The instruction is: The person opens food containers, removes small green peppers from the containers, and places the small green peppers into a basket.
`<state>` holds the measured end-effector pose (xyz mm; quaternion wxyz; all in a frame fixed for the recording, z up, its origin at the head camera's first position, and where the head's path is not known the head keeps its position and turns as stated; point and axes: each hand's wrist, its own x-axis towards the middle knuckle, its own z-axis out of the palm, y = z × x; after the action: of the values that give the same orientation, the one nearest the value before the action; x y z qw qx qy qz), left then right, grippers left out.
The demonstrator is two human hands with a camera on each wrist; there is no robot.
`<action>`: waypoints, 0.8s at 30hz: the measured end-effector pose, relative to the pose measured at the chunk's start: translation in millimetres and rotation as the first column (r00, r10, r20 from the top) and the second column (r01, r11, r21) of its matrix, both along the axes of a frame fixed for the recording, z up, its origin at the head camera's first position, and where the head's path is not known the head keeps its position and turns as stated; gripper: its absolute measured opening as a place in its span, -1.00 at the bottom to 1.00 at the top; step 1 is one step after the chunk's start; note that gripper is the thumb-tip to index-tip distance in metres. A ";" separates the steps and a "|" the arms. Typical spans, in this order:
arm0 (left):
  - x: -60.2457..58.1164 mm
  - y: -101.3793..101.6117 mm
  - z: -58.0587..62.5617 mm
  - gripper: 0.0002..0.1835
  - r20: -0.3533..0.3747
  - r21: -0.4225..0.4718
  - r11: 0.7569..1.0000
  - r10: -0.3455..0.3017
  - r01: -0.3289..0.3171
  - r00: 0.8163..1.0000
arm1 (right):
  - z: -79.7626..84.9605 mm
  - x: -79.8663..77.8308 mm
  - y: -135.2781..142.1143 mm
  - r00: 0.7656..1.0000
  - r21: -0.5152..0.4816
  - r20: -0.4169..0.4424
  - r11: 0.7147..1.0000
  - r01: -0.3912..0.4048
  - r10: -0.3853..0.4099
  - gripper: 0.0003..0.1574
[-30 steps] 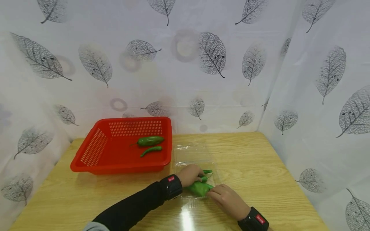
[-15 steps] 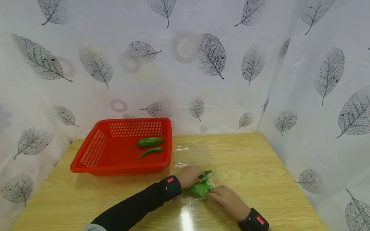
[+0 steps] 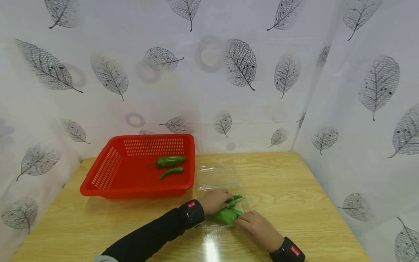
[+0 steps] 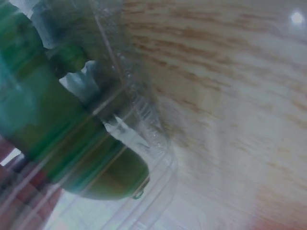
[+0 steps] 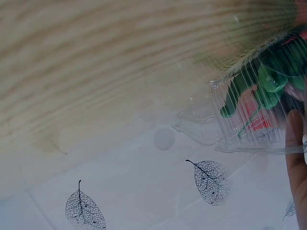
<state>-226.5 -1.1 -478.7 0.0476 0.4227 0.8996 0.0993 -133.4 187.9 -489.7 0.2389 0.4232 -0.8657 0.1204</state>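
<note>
Our left grip [image 3: 214, 201] curls snugly round a green chili [image 3: 232, 203] | our right grip [image 3: 259, 229] pinches the clear clamshell [image 3: 217, 177] | chili inside, beneath left grip

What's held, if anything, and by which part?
Right hand seemingly pinches the clear rectangular plastic box by its near right corner; left hand touches a smooth green pepper, hold unclear.
</note>
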 end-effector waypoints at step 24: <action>2.6 -4.5 2.4 -0.66 0.142 0.074 0.996 -0.069 0.059 0.987 | 1.2 -0.3 -0.4 1.000 -0.002 -0.002 1.000 -0.004 0.004 -0.65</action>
<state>-223.9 -5.6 -476.3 0.1010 0.4444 0.8757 0.1594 -133.7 187.5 -488.6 0.2400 0.4245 -0.8645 0.1213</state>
